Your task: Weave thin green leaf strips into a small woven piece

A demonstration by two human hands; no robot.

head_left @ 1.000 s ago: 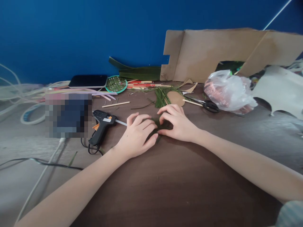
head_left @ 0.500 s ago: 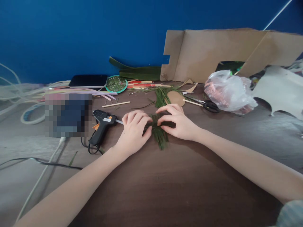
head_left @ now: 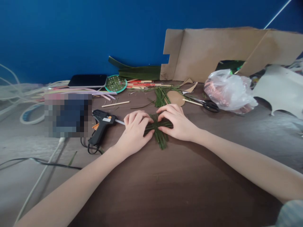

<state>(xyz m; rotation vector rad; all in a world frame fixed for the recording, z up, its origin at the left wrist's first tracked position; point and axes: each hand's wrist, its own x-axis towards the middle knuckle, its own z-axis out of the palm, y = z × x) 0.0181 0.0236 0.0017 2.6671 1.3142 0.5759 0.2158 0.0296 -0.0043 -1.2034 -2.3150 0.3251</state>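
Observation:
Dark green leaf strips (head_left: 161,138) cross one another on the brown table, some running sideways and some toward me. My left hand (head_left: 137,126) grips their left side, thumb and fingertips pressing near the crossing. From the right, my right hand (head_left: 177,122) pinches the same strips with thumb and fingers bent around them. Part of the weave lies hidden under both hands. A black hot glue gun (head_left: 101,124) with an orange trigger rests just left of my left hand. More cut green strips (head_left: 161,97) lie behind the hands, against a round tan cardboard piece (head_left: 175,98).
Scissors (head_left: 210,106) and a clear plastic bag (head_left: 230,91) sit at the right, before a standing cardboard sheet (head_left: 201,53). At the back are a phone (head_left: 87,80), a round green-rimmed woven piece (head_left: 115,84) and red-wrapped sticks (head_left: 142,84). Cables (head_left: 42,171) cross the left side.
Both thumbs have shifted slightly at the crossing, and more of the sideways strips shows between my hands. The other things have stayed in place.

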